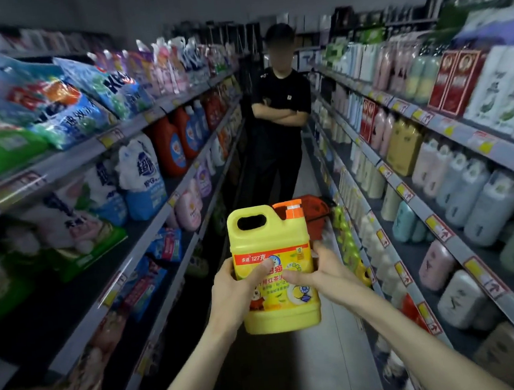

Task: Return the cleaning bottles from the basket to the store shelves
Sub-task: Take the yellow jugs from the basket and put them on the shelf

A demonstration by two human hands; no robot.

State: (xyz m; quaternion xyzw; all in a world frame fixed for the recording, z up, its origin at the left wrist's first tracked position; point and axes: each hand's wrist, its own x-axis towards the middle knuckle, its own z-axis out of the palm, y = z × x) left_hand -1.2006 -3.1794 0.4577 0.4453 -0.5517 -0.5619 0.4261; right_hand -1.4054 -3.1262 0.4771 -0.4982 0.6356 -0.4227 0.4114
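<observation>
The person is holding a yellow bottle [268, 234] upright in front of them with both hands, in the middle of the aisle and clear of the shelving on either side. The left hand [236, 290] is gripping the bottle's left side, its thumb lying across the front label. The right hand [315, 270] is gripping the right side at about the same height, its thumb also reaching onto the label, so the two thumbs are nearly meeting. Both hands are curling round the bottle's lower half, leaving the built-in handle and the orange pump cap [291, 212] standing free above the fingers. The bottle's base is hanging unsupported below the hands.

Just behind the bottle, a red basket [314, 211] is sitting low in the aisle, partly hidden by the cap; what it contains cannot be seen.

Farther down the aisle another person [281, 99] in dark clothes is standing with arms folded, facing the camera.

The left shelves [69, 160] are carrying detergent bags [142, 180] and orange jugs [167, 146]. The right shelves [460, 254] are carrying rows of pale bottles, with a cluster of yellow-green bottles [346, 240] standing on a lower level near the right hand. Much of the shelving is blurring toward the edges.
</observation>
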